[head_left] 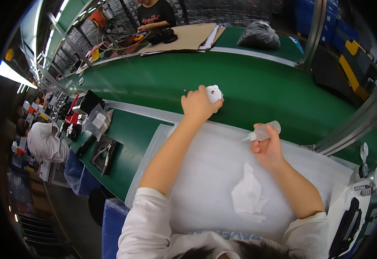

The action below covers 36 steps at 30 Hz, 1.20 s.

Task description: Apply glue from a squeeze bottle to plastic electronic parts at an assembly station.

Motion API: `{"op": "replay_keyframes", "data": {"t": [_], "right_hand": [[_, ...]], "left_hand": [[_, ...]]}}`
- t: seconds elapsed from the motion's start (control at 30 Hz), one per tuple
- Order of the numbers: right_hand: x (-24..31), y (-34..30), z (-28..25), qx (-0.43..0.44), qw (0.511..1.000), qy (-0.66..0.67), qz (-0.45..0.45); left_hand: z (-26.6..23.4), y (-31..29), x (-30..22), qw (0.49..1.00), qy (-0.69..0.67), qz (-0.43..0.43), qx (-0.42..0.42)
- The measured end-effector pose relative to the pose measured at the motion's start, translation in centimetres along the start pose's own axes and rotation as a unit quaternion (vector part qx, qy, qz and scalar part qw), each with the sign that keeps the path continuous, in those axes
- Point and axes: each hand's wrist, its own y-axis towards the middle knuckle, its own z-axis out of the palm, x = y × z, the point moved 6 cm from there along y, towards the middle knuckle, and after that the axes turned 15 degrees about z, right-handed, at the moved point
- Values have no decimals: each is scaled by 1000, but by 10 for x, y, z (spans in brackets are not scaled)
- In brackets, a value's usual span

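Left hand: the left hand (pixel 197 103) reaches out over the green belt (pixel 154 82), back of the hand up, fingers and thumb closed on the edge of a small part
Small part: the white part (pixel 215 93) sits at the left hand's fingertips, on their right, a round dark opening in its face; from here I can't tell if it touches the belt
Right hand: the right hand (pixel 267 151), nearer the body and to the right of the left one, has its fingers curled round a bottle
Bottle: the translucent squeeze bottle (pixel 264 131) lies tilted in the right hand, thin nozzle pointing left and a little down, apart from the white part
Tissue: a crumpled white tissue (pixel 247 192) lies bodyward of the right hand, left of that forearm, on a white sheet (pixel 197 172)
Off to the left: well left of the left hand, a clear bag (pixel 98 120) and a hand tool (pixel 106 159)
Across the belt: beyond the left hand, a person in a dark top (pixel 157 13) and flat cardboard (pixel 188 36); beyond the right hand, a black bag (pixel 259 35)
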Motion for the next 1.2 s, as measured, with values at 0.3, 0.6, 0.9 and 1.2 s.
{"op": "replay_keyframes", "data": {"t": [0.3,0.6,0.9,1.2], "right_hand": [[-3,8,-9,-30,999,35,23],[-3,10,-8,-19,999,35,32],[-4,10,-9,-69,996,35,35],[-3,9,-11,-26,997,54,40]], "left_hand": [[18,-58,-34,983,-51,86,152],[26,-94,-23,968,-186,161,39],[30,-96,-20,964,-197,176,25],[31,-95,-21,963,-198,184,10]]}}
